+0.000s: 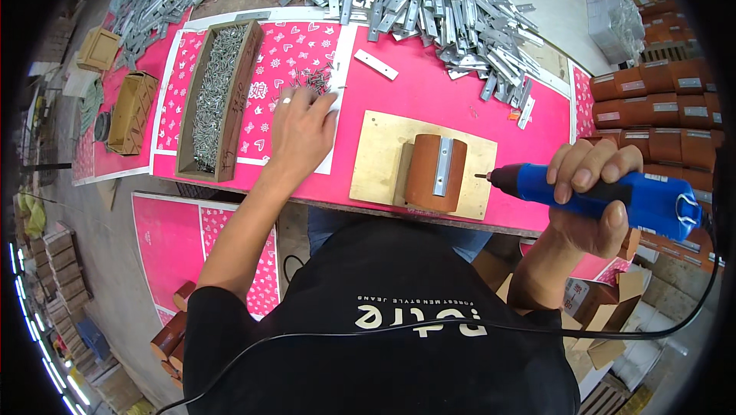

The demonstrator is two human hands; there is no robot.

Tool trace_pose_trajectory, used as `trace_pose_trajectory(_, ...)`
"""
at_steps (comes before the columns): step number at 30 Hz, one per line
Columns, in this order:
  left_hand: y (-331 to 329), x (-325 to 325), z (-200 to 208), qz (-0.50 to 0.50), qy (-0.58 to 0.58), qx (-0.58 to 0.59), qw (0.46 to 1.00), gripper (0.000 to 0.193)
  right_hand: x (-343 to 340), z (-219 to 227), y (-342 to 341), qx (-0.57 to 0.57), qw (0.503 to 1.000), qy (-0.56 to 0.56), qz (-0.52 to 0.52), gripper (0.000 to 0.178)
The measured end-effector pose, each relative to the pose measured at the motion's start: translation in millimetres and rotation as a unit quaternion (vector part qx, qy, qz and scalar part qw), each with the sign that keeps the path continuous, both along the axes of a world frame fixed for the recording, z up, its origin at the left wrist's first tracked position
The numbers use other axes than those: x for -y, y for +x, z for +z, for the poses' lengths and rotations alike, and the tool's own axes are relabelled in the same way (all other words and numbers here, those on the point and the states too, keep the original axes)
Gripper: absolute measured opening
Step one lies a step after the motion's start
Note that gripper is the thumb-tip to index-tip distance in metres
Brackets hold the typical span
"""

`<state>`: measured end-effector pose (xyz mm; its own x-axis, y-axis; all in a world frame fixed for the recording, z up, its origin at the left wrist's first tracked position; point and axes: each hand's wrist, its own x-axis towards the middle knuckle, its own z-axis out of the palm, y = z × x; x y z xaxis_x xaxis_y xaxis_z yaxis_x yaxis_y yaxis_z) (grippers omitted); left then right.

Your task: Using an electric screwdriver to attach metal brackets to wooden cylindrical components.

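Note:
My right hand is wrapped round a blue electric screwdriver with a black nose. Its bit points left, just short of a curved reddish-brown piece. A silver metal strip with holes lies lengthwise on top of that piece, which rests on a pale wooden board. My left hand, a ring on one finger, reaches into a small heap of loose screws. Its fingers are bent and close together; the tips are partly hidden, so what they pinch is not visible.
A long wooden box full of screws stands left of my left hand. A large pile of metal strips covers the far side of the pink table. Stacked brown pieces stand at right. A black cable crosses my front.

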<state>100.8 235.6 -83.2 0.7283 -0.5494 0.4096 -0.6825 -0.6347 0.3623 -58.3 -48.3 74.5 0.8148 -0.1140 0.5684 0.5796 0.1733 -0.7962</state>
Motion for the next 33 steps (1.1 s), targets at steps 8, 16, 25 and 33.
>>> trace_pose_trajectory(8, 35.7, 40.4, -11.2, -0.029, 0.098, 0.074, 0.992, 0.009, 5.9, -4.8, -14.0, 0.004, 0.999, 0.025, -0.044, 0.033)
trace_pose_trajectory(16, -65.0, 59.3, 52.4, -0.157, -0.204, -0.314, 0.914, 0.009, 9.2, -2.3, -7.3, 0.042, 0.994, 0.097, 0.024, 0.033)
trace_pose_trajectory(25, -100.0, 63.6, 36.7, -0.219, -0.319, -0.359, 0.85, 0.018, -7.7, 2.5, 9.9, 0.028, 0.989, 0.124, 0.073, 0.033)
trace_pose_trajectory(33, -97.1, 61.9, 31.9, -0.235, -0.34, -0.362, 0.836, 0.019, -12.3, 3.9, 14.4, 0.021, 0.989, 0.126, 0.074, 0.034)
